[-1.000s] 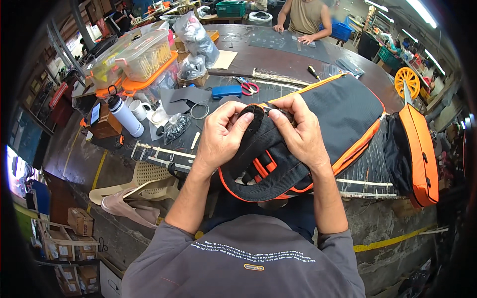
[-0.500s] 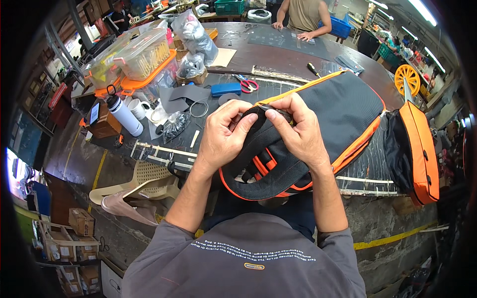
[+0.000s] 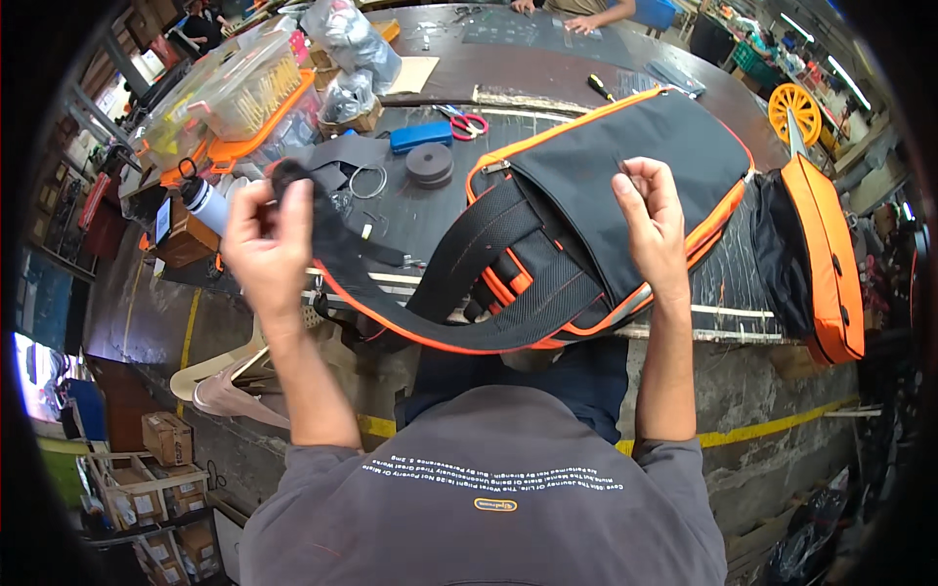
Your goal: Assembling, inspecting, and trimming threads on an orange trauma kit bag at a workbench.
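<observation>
A black backpack [image 3: 625, 186] with orange trim and a zipper lies on the workbench in front of me. My left hand [image 3: 269, 239] is out at the left, closed around the dark end of a black shoulder strap [image 3: 362, 278] with orange edging. The strap runs in a curve from that hand back to the bag's near side. Above the backpack's right part, my right hand [image 3: 653, 220] is raised with thumb and fingers pinched together. A tiny dark bit shows near its fingertips, too small to name. A second wide black strap [image 3: 479, 239] arches over the bag's left side.
Near the backpack are a dark webbing roll [image 3: 428, 166], a blue case [image 3: 420, 137], scissors [image 3: 470, 125] and a screwdriver [image 3: 599, 88]. Plastic boxes [image 3: 249, 98] and a bottle [image 3: 203, 207] stand left. An orange bag [image 3: 826, 259] sits right. A co-worker's hands [image 3: 583, 22] are across the bench.
My hands, close together over the bag before, have moved apart. The left has swung left with the strap end, the right has moved right. The webbing roll is now in fuller view.
</observation>
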Available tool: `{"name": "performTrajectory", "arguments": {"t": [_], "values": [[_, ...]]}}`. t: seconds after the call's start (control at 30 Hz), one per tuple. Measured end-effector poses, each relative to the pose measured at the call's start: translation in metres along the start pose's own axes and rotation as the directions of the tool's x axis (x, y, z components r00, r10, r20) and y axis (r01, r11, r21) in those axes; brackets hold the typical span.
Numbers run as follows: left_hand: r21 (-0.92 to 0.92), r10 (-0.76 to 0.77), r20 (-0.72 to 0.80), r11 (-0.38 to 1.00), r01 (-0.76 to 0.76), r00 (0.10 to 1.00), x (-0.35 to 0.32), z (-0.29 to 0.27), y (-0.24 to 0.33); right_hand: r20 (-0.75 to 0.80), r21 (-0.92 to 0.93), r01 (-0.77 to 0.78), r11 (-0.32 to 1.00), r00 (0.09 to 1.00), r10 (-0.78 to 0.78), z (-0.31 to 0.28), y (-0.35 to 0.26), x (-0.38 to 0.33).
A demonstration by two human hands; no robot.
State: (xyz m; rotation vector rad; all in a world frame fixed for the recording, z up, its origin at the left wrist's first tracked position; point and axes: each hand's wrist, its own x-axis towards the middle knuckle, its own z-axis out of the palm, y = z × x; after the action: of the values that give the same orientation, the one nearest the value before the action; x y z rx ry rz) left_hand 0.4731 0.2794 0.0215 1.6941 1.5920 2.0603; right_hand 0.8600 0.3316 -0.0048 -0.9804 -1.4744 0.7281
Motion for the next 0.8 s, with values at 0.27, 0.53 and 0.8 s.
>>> {"name": "performTrajectory", "arguments": {"t": [0.27,0.53,0.8], "values": [[0.469,0.118,-0.176,0.883,-0.022,0.977,-0.008,-0.093,-0.033,0.204,-0.224,-0.042,0.974,0.975,0.089,-0.038,0.012,-0.058],[0.664,-0.384,0.347,0.745,0.066,0.856,-0.013,-0.1,-0.021,0.015,-0.273,-0.144,0.951,0.988,0.154,-0.046,0.019,-0.077],[0.316,-0.105,0.599,0.942,-0.114,0.793,-0.063,0.009,-0.036,0.033,-0.362,0.015,0.932,0.999,-0.003,-0.027,0.017,-0.088]]}}
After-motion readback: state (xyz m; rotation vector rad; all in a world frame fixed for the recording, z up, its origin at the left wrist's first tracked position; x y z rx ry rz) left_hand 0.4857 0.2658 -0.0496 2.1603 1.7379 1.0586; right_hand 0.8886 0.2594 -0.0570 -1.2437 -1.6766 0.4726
